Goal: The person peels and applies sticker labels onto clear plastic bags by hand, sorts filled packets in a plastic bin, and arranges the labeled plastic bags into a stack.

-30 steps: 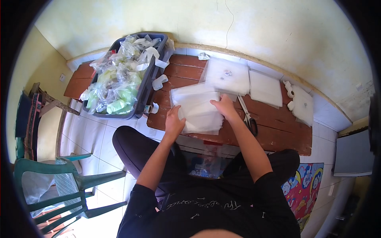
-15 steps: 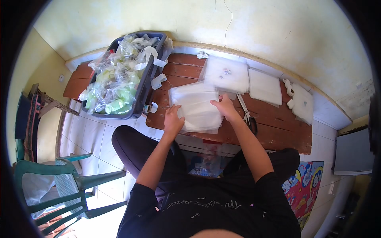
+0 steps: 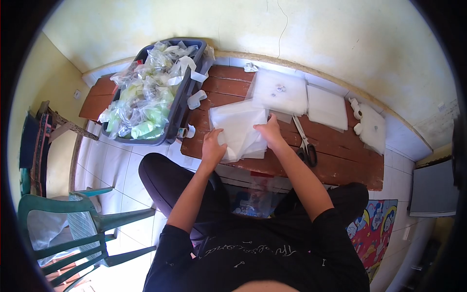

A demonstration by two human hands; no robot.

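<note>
A loose pile of clear plastic bags (image 3: 237, 127) lies on the brown wooden bench in front of me, its sheets slightly fanned. My left hand (image 3: 213, 147) grips the lower left edge, thumb on top and fingers curled along the side. At the right edge, my right hand (image 3: 270, 131) pinches the sheets between thumb and fingers; some fingertips are hidden. Just right of that hand lie black-handled scissors (image 3: 305, 145). Behind the pile, a flat stack of clear bags (image 3: 279, 92) carries small round items, too small to name.
A dark plastic crate (image 3: 176, 114) full of filled bags stands left on the bench (image 3: 340, 151). More bag stacks (image 3: 327, 108) and white tape-like rolls (image 3: 356, 112) line the wall side. A green chair (image 3: 58, 207) stands on the tiled floor at left.
The upper sheets between my hands have shifted, and the right side of the pile is now folded or skewed inward. My right hand has moved slightly left.
</note>
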